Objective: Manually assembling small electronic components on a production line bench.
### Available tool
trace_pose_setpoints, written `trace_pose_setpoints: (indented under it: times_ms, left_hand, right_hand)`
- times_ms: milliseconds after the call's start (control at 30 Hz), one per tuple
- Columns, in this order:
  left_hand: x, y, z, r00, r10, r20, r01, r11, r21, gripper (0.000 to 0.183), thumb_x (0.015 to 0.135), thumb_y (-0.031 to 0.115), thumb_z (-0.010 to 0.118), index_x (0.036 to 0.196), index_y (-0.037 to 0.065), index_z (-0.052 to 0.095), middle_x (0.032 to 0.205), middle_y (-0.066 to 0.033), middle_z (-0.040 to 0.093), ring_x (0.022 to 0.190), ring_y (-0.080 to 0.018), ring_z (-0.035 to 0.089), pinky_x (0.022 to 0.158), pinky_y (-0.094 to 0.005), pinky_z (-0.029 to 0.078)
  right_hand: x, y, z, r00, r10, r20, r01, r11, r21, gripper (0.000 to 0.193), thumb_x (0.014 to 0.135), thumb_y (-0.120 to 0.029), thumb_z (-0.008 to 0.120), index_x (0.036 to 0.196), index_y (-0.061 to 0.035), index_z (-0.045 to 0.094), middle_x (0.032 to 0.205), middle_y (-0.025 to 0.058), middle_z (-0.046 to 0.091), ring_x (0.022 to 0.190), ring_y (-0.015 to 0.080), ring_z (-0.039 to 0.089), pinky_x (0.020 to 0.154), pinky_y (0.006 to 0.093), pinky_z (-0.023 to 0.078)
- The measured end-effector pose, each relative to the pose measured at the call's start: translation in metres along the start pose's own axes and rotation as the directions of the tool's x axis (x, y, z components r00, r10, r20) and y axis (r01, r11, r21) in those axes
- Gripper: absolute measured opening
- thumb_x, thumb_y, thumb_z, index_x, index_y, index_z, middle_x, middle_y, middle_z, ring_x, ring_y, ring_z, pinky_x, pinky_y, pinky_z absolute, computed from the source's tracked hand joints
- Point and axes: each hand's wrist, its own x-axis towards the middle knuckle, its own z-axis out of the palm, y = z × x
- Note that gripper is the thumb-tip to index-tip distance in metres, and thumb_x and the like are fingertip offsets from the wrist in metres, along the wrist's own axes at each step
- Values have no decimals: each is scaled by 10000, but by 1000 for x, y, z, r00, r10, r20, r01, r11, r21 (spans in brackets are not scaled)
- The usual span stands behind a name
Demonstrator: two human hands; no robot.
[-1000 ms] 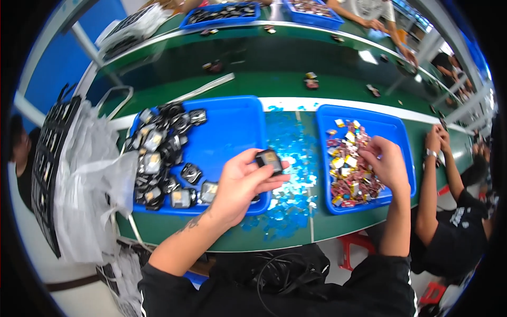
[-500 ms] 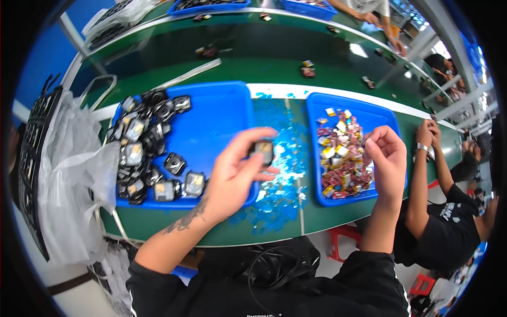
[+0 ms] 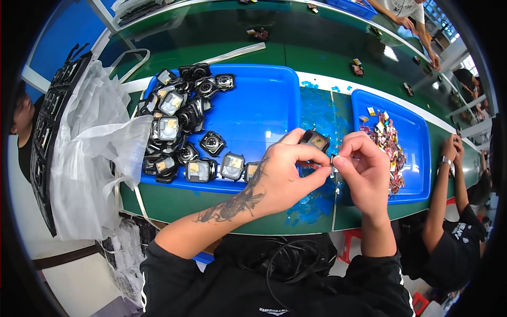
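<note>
My left hand (image 3: 296, 169) is closed around a black smartwatch-like case (image 3: 317, 140), its open inside facing up with a small yellowish part in it. Close by its lower right edge, my right hand (image 3: 365, 171) pinches a tiny dark piece (image 3: 332, 159) between thumb and forefinger; its kind is too small to make out. To the left, a blue tray (image 3: 259, 100) holds several similar black cases (image 3: 171, 102) heaped along its left side. A second blue tray (image 3: 417, 174), on the right, holds a pile of small reddish circuit pieces with yellow and silver parts (image 3: 388, 142).
Scraps of blue film (image 3: 311, 211) litter the green bench between the trays. Clear plastic sheeting (image 3: 87, 158) hangs over the left tray's edge beside a black rack (image 3: 50, 153). Beyond runs a green conveyor (image 3: 317, 53) carrying scattered parts. A co-worker's arms (image 3: 441, 195) are at the right.
Both hands have come together between the trays, the right moving off its tray's edge with the tiny piece, the left bringing the case. The view has shifted leftward.
</note>
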Motion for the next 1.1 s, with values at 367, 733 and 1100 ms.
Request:
trace_pose_setpoints:
  times_ms: [367,733,1100]
  left_hand:
    - [1,2,0,972,-231,29,227,908,-353,164,827,123,732,911,-14,700,897,-68,661,768,-118,623,903,-316,484]
    - [1,8,-3,911,-258,320,387,804,-452,170,871,-12,671,1027,-76,677,1009,-82,628,907,-122,631,796,-246,511]
    - [-1,7,6,987,-147,-66,97,869,-485,427,956,-36,503,1381,3,490,1248,-112,574,1076,-136,586,905,-277,516]
  right_hand:
    - [-8,4,-15,997,-72,21,75,950,-304,260,848,114,587,1086,31,650,1079,116,577,861,138,608,694,252,502]
    - [-11,19,-11,981,-134,137,92,958,273,211,819,70,666,1025,33,635,986,122,622,920,165,595,820,277,488]
    - [-20,-6,-9,993,-58,-101,41,986,-163,159,843,108,631,990,56,666,963,107,619,815,137,641,720,242,539]
